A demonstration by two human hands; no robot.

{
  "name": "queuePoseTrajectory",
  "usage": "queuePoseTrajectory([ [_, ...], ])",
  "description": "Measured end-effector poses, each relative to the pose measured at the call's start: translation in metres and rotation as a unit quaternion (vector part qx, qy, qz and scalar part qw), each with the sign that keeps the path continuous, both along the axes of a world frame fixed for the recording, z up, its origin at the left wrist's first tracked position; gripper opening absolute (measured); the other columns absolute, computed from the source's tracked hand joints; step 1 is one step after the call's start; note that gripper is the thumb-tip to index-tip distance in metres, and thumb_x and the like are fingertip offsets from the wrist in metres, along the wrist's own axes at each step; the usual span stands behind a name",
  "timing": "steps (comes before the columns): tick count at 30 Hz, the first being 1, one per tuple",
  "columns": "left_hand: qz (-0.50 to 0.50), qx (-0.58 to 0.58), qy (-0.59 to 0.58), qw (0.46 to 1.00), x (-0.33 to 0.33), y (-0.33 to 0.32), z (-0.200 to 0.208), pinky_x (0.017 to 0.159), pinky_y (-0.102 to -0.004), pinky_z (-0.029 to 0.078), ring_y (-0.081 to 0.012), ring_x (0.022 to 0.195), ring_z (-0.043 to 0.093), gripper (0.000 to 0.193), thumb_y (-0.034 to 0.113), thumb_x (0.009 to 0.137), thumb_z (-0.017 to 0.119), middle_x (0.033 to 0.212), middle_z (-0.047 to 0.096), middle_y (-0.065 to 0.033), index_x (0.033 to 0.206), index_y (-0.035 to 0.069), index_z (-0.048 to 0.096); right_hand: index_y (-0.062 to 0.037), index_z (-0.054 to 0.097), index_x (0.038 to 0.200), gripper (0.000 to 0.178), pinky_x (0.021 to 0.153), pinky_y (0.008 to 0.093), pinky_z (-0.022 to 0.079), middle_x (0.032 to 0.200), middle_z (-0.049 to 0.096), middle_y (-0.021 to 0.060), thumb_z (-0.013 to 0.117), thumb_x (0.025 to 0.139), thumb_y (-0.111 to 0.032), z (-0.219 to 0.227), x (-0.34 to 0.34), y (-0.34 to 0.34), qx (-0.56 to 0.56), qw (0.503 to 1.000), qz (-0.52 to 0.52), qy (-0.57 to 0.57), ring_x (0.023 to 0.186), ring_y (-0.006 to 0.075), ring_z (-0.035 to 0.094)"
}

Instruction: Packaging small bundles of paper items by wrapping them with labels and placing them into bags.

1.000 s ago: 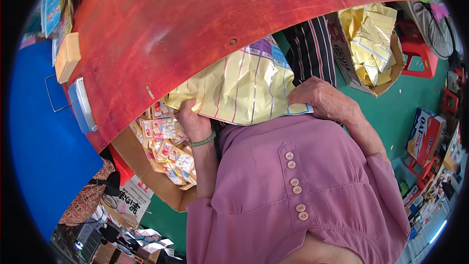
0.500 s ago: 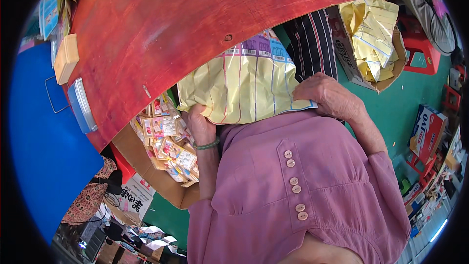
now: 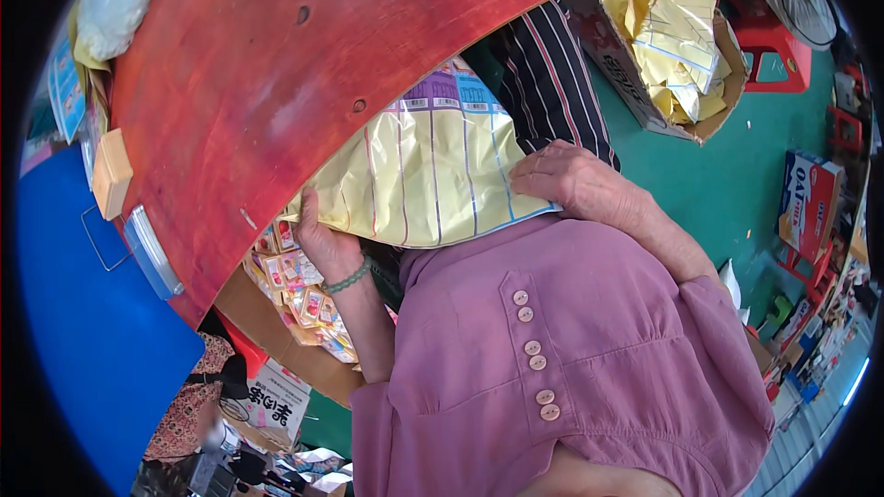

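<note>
A yellow sheet of packaging (image 3: 424,166), striped with thin red, purple and blue lines, lies across my lap, partly under the red tabletop. Its far end has purple and blue printed bands. My left hand (image 3: 327,239), with a green bead bracelet at the wrist, is closed on the sheet's left edge, close to the table rim. On the right side, my right hand (image 3: 580,182) has its fingers bent together over the sheet; its thumb is hidden. Beside my left forearm, small printed packets (image 3: 308,299) fill an open cardboard box (image 3: 276,322).
The red wooden table (image 3: 276,55) curves across the front. Crumpled yellow sheets (image 3: 668,28) fill a cardboard box (image 3: 635,97) at the far right, near a red stool (image 3: 778,55). A blue surface (image 3: 101,331) and a wooden block (image 3: 111,173) are at left.
My view has shifted. Left hand and sheet edge have moved left toward the table rim, the sheet pulled more slantwise. My right hand has come further in over the sheet.
</note>
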State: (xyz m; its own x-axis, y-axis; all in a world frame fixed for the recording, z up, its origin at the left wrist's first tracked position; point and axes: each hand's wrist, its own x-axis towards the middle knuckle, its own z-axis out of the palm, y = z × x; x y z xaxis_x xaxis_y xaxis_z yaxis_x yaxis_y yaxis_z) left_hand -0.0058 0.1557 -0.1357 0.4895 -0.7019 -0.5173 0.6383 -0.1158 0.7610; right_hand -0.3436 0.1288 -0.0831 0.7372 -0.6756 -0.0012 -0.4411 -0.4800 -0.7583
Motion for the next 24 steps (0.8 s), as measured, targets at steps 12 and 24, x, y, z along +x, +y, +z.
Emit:
queuePoseTrajectory([
  [12,-0.065,0.026,0.038,0.997,-0.009,-0.008,-0.001,0.091,-0.0439,0.052,-0.0309,0.107,0.061,0.039,0.008,0.089,0.06,0.121,0.059,-0.0194,0.123,-0.009,0.052,-0.0016,0.059,0.113,0.05,0.097,0.0404,0.044,0.114,0.063,0.0124,0.07,0.065,0.004,0.0,0.007,-0.022,0.157,0.983,0.087,0.041,0.112,0.0318,0.056],
  [24,-0.094,0.053,-0.086,0.99,-0.017,-0.011,-0.015,0.08,-0.0332,0.054,-0.0216,0.089,0.065,0.029,-0.004,0.078,0.063,0.103,0.066,-0.0109,0.106,-0.006,0.062,-0.0031,0.066,0.113,0.052,0.098,0.037,0.044,0.112,0.066,0.015,0.08,0.071,-0.031,0.036,0.036,-0.102,0.23,0.972,0.009,-0.051,0.109,0.0298,0.061],
])
